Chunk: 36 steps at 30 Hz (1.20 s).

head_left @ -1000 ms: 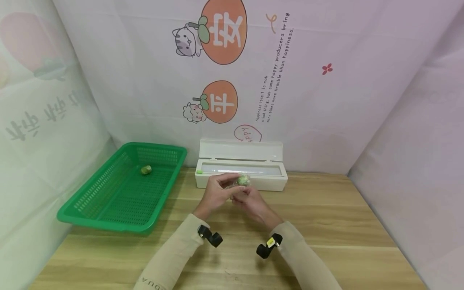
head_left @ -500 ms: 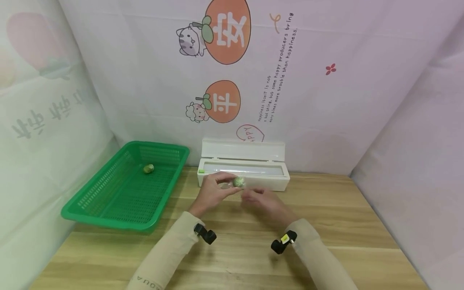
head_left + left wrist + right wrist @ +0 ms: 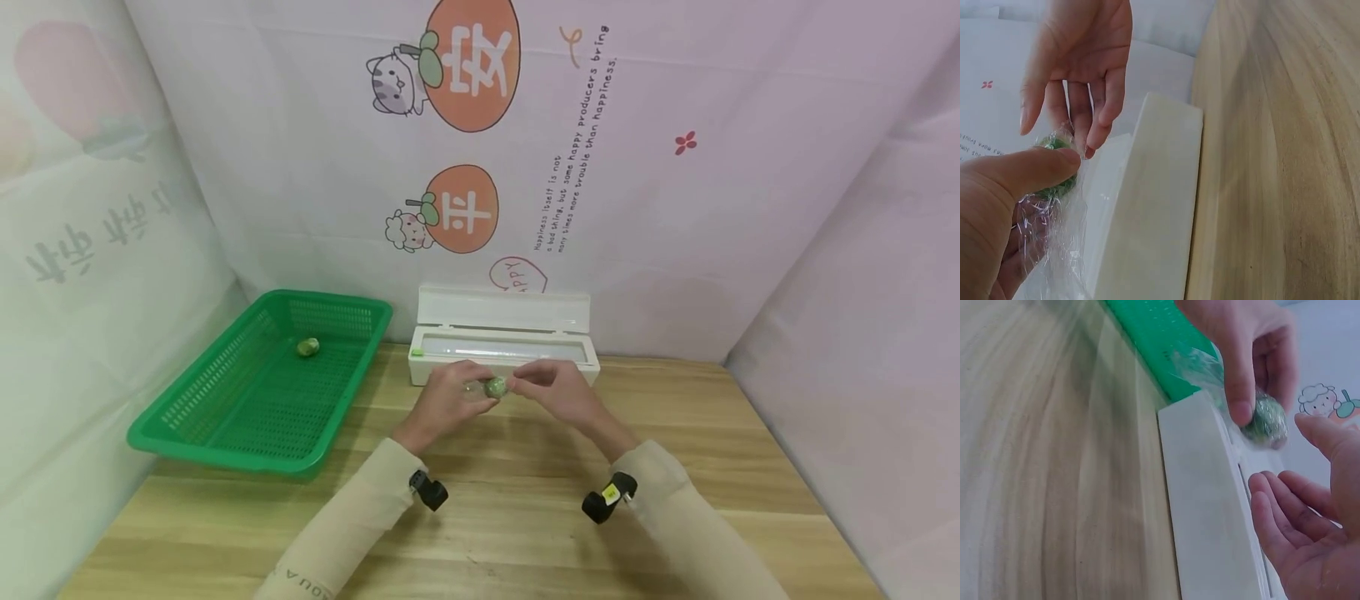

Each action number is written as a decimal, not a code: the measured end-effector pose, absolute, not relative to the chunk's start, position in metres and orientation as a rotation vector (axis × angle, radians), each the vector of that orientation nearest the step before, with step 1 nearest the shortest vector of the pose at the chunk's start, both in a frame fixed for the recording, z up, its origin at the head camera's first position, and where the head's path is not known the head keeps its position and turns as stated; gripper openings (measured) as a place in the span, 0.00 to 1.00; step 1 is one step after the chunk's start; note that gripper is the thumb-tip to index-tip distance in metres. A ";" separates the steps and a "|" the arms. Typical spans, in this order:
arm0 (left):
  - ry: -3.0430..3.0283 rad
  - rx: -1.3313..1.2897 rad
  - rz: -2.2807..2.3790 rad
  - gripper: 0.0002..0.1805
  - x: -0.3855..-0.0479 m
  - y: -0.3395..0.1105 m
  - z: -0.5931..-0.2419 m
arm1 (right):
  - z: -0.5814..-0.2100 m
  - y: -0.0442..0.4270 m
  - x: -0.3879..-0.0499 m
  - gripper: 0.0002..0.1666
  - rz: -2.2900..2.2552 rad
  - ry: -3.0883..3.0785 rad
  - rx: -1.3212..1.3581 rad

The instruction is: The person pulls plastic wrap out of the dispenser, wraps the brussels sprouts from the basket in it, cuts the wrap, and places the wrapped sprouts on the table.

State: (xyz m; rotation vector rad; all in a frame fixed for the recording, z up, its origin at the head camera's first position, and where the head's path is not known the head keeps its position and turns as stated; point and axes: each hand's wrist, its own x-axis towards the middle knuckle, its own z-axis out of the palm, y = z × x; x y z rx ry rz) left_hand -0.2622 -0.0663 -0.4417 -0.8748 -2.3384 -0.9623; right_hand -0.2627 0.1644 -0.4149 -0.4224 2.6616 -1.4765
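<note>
My left hand (image 3: 448,402) pinches a small round green vegetable (image 3: 496,387) between thumb and fingers. Clear cling film (image 3: 1063,256) is wrapped about it, and a loose tail of film hangs down in the left wrist view. Its exact kind is hard to tell through the film. Close on its right is my right hand (image 3: 561,393); in the right wrist view its thumb and fingers stand apart, with nothing between them. Just behind both hands stands a long white cling film dispenser (image 3: 1204,494), its lid (image 3: 502,310) raised.
At the left, a green plastic basket (image 3: 330,433) holds one small wrapped green item (image 3: 307,347). The wooden table (image 3: 495,533) runs up to a printed white cloth (image 3: 637,233) at the back, with cloth on both sides.
A second ago both hands worked together at the wrapped vegetable. My right hand has since drawn away to the right and come up beside it again, while the left keeps hold.
</note>
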 end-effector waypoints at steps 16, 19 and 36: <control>-2.381 -0.933 -0.790 0.15 -0.257 -0.056 -0.441 | -0.431 0.156 -0.254 0.19 -1.551 2.673 -0.425; -2.391 -0.936 -0.775 0.18 -0.257 -0.055 -0.440 | -0.431 0.159 -0.255 0.19 -1.580 2.645 -0.429; -2.520 -0.497 -1.633 0.29 -0.244 -0.107 -0.449 | -0.423 0.196 -0.258 0.25 -1.574 2.675 -0.353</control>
